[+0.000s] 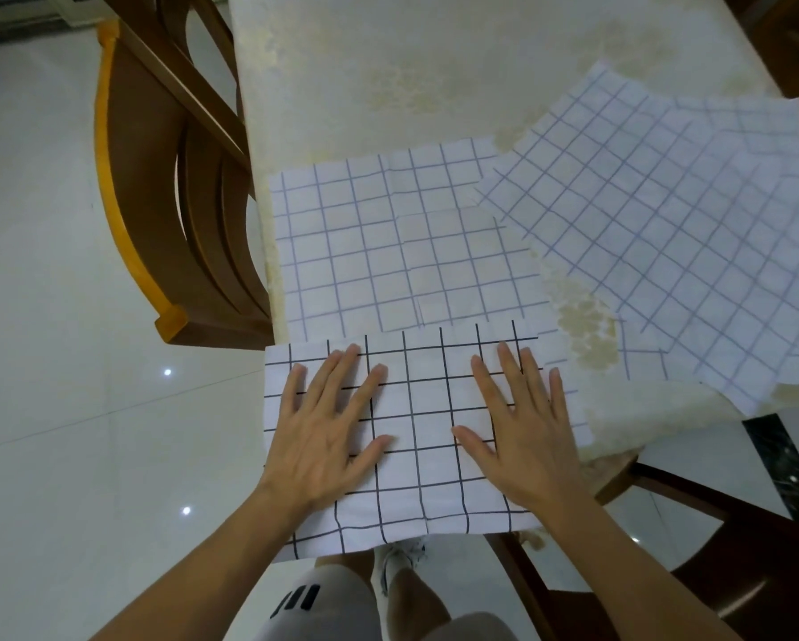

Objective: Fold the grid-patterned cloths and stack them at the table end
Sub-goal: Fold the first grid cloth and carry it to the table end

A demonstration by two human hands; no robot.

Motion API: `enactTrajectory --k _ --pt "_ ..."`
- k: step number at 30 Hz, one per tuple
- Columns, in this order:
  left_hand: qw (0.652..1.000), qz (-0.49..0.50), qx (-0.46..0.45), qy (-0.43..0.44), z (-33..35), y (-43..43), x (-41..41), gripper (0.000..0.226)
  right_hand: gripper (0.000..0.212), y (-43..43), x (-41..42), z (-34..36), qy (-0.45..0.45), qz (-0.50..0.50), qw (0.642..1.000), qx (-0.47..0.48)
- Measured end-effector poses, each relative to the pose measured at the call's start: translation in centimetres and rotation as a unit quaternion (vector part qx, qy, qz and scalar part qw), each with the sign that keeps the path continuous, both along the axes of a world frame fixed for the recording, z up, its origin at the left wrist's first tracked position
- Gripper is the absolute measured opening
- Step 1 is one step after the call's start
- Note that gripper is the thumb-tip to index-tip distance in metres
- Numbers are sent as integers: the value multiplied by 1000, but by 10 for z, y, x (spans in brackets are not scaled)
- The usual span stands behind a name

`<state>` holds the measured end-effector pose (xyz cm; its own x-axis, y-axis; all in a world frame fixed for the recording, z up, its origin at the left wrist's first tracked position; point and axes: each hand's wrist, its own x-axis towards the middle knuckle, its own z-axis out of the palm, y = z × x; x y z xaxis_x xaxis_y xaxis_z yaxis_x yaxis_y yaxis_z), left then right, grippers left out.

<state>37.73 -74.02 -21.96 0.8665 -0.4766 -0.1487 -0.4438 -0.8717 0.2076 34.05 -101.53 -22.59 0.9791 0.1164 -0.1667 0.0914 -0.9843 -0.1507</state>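
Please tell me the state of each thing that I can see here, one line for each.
left hand: open, fingers spread, pressing on the bold-grid cloth.
right hand: open, flat on the same cloth.
bold-grid cloth: lying flat, near edge hanging over the table.
middle pale-grid cloth: spread flat, creased.
right pale-grid cloth: spread askew, not stacked.
chair: standing against the table side.

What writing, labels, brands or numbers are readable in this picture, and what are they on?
None: no words or numbers can be read anywhere.
The shorts carry only three slanted black bars, a mark without letters.
The dark-grid cloth, the middle cloth and the far-right cloth show only lines.
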Motion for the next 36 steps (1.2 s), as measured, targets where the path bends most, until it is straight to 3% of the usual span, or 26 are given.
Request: enactTrajectory --k 7,13,18,27,36 --pt "1000 0 8 -17 9 -11 60 63 59 2 59 6 -23 94 995 19" --pt "999 -25 0 -29 16 -9 69 59 60 2 91 16 -32 127 991 25" --pt "998 -47 46 7 8 -6 41 76 75 8 61 13 -19 125 992 -12" --pt "999 -31 23 18 -2 -7 -13 83 85 4 3 -4 14 70 997 -6" --pt "1000 -18 -22 0 4 -8 -4 73 68 3 12 7 11 84 996 13"
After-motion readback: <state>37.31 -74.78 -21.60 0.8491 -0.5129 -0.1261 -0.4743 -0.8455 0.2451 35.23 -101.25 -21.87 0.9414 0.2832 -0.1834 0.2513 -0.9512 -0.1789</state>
